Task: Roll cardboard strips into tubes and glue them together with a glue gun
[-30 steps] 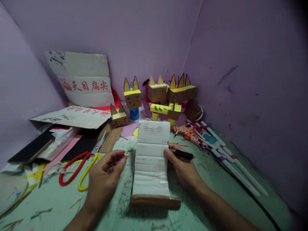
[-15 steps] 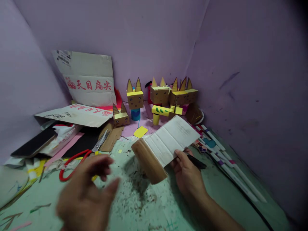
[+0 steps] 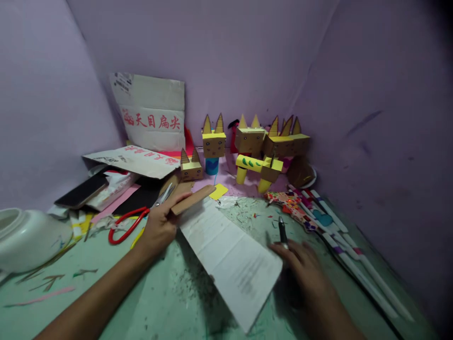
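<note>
1. In my left hand (image 3: pixel 161 224) I have the creased, oblong piece of white cardboard with a brown folded end (image 3: pixel 228 257). My fingers are bent and closed on the left part of that brown end, pinching it.
2. The cardboard is in front of me, between my two hands, slanting from the brown end at upper left to a pale end at lower right. Fold lines cross its white face, and faint print shows near the low end. I cannot tell whether its lowest corner touches the pale green, speckled tabletop (image 3: pixel 141 307).
3. My right hand (image 3: pixel 307 271) is curled around the slim black pen (image 3: pixel 282 231), which sticks up from between my fingers. The hand is blurred, so I cannot tell how each finger sits, nor whether any touches the cardboard's right corner just beside it.
4. Near my left wrist lie the steel scissors with red and yellow handles (image 3: pixel 143 213), partly hidden by my hand.
5. Past the brown end lies a small flat yellow paper scrap (image 3: pixel 218 191). Behind it stand a brown box-headed figure with pointed ears on a blue tube (image 3: pixel 213 145) and a four-legged yellow tube animal with green leaf marks (image 3: pixel 252 163).
6. To my right, white sticks with coloured bands (image 3: pixel 357 259) lie in a bundle.
</note>
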The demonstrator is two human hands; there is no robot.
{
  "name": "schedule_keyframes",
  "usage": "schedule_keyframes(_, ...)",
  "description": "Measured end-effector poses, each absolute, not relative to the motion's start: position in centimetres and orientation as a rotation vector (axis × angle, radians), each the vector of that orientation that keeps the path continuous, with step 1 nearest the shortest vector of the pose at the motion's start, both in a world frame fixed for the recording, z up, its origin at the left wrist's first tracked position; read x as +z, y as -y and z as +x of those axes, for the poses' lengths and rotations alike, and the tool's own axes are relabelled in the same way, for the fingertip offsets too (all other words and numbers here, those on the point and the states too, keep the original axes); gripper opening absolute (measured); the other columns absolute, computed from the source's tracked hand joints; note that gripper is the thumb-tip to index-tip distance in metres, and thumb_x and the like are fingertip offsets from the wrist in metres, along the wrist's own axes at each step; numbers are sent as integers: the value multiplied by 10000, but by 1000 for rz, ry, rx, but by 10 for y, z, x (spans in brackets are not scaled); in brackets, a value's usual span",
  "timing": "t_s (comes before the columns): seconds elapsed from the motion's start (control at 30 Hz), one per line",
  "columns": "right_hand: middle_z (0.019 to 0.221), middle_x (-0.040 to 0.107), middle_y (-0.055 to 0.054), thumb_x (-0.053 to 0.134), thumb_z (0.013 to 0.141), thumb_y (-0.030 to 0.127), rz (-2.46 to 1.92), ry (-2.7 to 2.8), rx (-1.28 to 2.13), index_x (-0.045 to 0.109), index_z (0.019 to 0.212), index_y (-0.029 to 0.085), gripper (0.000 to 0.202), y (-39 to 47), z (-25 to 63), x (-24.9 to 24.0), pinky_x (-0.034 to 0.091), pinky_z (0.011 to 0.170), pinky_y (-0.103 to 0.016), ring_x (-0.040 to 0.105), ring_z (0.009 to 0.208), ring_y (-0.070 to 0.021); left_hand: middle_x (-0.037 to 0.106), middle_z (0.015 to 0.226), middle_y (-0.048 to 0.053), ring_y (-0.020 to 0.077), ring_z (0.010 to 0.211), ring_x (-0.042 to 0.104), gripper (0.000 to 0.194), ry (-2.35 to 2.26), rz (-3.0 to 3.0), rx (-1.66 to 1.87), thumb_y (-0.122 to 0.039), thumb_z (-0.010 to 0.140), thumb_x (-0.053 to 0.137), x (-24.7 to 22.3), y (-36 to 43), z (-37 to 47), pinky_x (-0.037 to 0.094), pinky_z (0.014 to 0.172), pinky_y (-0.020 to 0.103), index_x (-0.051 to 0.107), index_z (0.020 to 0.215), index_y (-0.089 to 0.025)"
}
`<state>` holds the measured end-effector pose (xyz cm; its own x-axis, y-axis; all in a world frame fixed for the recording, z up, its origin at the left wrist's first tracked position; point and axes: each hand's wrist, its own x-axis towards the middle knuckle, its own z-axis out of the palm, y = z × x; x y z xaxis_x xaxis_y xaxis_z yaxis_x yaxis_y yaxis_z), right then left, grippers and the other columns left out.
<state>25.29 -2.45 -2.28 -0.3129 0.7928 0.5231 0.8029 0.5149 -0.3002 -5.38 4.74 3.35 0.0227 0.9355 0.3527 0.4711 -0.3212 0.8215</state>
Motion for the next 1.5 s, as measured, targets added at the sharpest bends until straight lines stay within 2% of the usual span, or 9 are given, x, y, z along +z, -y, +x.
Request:
schedule_keyframes(0.17, 1007, 709, -123, 400, 677, -23, -1275, 2437, -367, 556, 1216, 202, 605, 10, 288, -18, 559, 726, -430, 673, 923, -292, 723, 1051, 89, 275, 1042, 635, 348, -1386, 1726, 1177, -185, 690, 575, 21, -76, -55, 449, 975, 422, 694, 1013, -136)
schedule_keyframes(0.43, 1129, 705, -87, 532, 783, 176, -825, 2627, -216, 544, 1224, 183, 441, 12, 235, 5, 524, 845, -455, 641, 1045, -288, 531, 1316, 132, 275, 1204, 514, 740, -1570, 1643, 1269, -45, 543, 457, 37, -56, -60, 436, 991, 442, 480, 1278, -139)
schedule_keyframes(0.53, 1193, 681, -64, 553, 787, 180, -805, 2675, -72, 557, 1223, 185, 436, 4, 218, 7, 521, 892, -480, 607, 1118, -283, 635, 1085, 61, 224, 972, 631, 509, -1790, 1922, 1398, -52, 628, 450, 41, -4, -52, 517, 886, 393, 558, 1100, -209)
schedule_keyframes(0.67, 1186, 685, -64, 545, 834, 205, -806, 2668, 66, 589, 1185, 183, 355, -2, 215, 5, 486, 974, -468, 602, 1136, -250, 706, 1019, 58, 197, 937, 663, 283, -1458, 2725, 983, -75, 792, 461, 13, 49, -20, 548, 801, 297, 589, 991, -230)
schedule_keyframes(0.87, 980, 758, -46, 372, 954, 132, -593, 2570, -74, 668, 978, 159, 299, 6, 210, -8, 286, 1125, -431, 687, 961, -175, 750, 905, 99, 255, 842, 703, 266, -1451, 3058, 962, -152, 906, 359, -28, 50, 3, 557, 743, 391, 623, 945, -155)
schedule_keyframes(1.03, 757, 754, -17, 399, 906, 42, -627, 2441, 34, 670, 875, 167, 300, 24, 198, -11, 443, 1022, -351, 702, 742, -140, 749, 887, 85, 224, 902, 683, 270, -1434, 3089, 1002, -32, 864, 375, -27, 57, -3, 499, 881, 381, 624, 857, -137)
schedule_keyframes(1.17, 901, 762, -46, 462, 927, 156, -640, 2373, 38, 672, 926, 168, 210, 23, 191, -6, 489, 968, -349, 696, 869, -157, 741, 943, 100, 221, 956, 667, 332, -1309, 3223, 822, -20, 851, 327, -14, 61, -12, 507, 881, 360, 632, 955, -102)
schedule_keyframes(1.27, 958, 751, -93, 336, 970, 161, -671, 2388, 21, 678, 984, 136, 344, 21, 186, -6, 562, 825, -340, 691, 860, -184, 740, 950, 104, 216, 953, 669, 355, -1282, 3260, 748, 1, 839, 313, -8, 61, -14, 493, 890, 357, 626, 982, -89)
schedule_keyframes(1.5, 957, 760, -96, 215, 961, 74, -657, 2467, -99, 702, 947, 88, 488, 29, 183, -5, 587, 728, -298, 710, 835, -216, 705, 715, 59, 176, 671, 662, 361, -1466, 2972, 989, -17, 853, 260, -9, 58, -9, 526, 638, 284, 591, 828, -158)
